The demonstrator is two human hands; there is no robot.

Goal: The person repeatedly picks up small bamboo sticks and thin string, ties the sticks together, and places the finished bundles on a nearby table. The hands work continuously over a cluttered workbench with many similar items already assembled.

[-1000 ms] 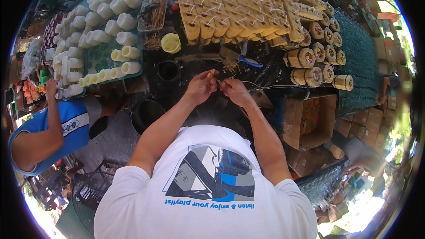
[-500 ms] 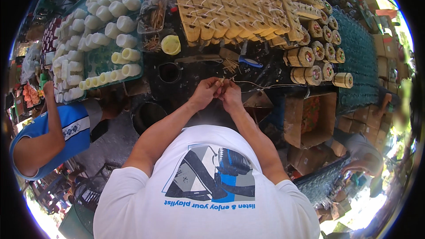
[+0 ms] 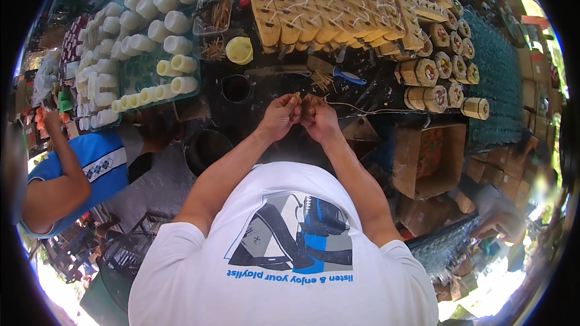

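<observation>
My left hand (image 3: 280,118) and my right hand (image 3: 321,121) are close together at the near edge of the dark worktable, both with fingers pinched. A pale string (image 3: 368,111) runs from my right fingertips to the right along the table. Something small and tan shows at the left fingertips; its kind is too small to tell. Just beyond the hands lies a pile of short thin sticks (image 3: 322,81). Beside it is a knife with a blue handle (image 3: 350,77). A long flat wooden-looking piece (image 3: 277,70) lies to the left of the pile.
Rows of tan blocks laced with white string (image 3: 326,9) fill the back. Round tan pieces with colourful centres (image 3: 426,72) stand right. White cups (image 3: 145,42) crowd a green tray at left. Near are a dark cup (image 3: 236,88), yellow cup (image 3: 239,51), cardboard box (image 3: 405,160) and a blue-shirted person (image 3: 84,166).
The view has shifted slightly. Both hands remain pinched together, with the fingertips a little further apart and the string still trailing right.
</observation>
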